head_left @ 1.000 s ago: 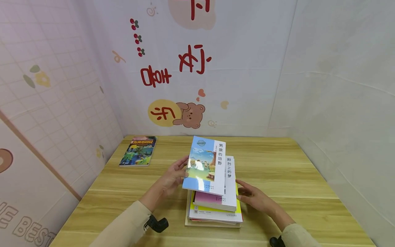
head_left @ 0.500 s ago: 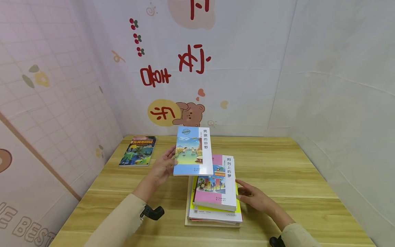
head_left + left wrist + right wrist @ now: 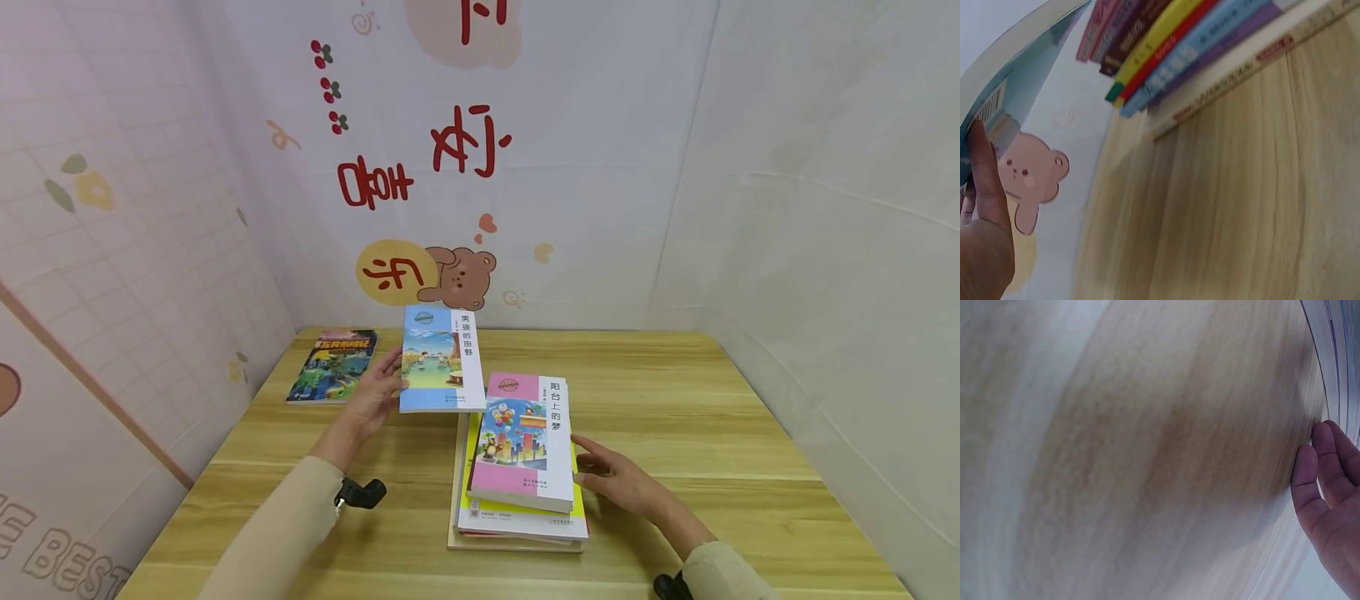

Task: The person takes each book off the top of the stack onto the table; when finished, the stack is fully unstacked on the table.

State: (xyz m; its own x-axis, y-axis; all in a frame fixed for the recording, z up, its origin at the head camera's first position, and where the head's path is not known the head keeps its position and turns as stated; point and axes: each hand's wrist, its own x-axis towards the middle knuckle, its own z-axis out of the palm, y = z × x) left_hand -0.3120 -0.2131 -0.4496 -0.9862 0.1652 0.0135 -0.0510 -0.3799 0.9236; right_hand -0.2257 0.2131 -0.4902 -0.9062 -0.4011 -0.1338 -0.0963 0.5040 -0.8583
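My left hand (image 3: 372, 398) pinches the left edge of a blue-and-white paperback book (image 3: 438, 367), lifted above the table and left of the book stack. In the left wrist view, fingers (image 3: 988, 181) lie against its blue cover. A pink-and-white book (image 3: 517, 433) tops the stack, over a yellow-and-white book (image 3: 525, 521). Several coloured spines (image 3: 1179, 62) show in the left wrist view. Beside the stack's right edge is my right hand (image 3: 618, 483), its fingers relaxed. The right wrist view shows fingertips (image 3: 1304, 462) close to the page edges (image 3: 1338, 356); contact is hard to tell.
A dark, colourful comic-style book (image 3: 333, 367) lies flat at the far left of the wooden table (image 3: 675, 400). Printed cloth walls (image 3: 600, 167) stand behind and on both sides. Wood surface extends right of the stack.
My left hand has carried the blue-and-white book off the stack, leftward and away from me, uncovering the pink-and-white book's cover. The right hand has stayed beside the stack.
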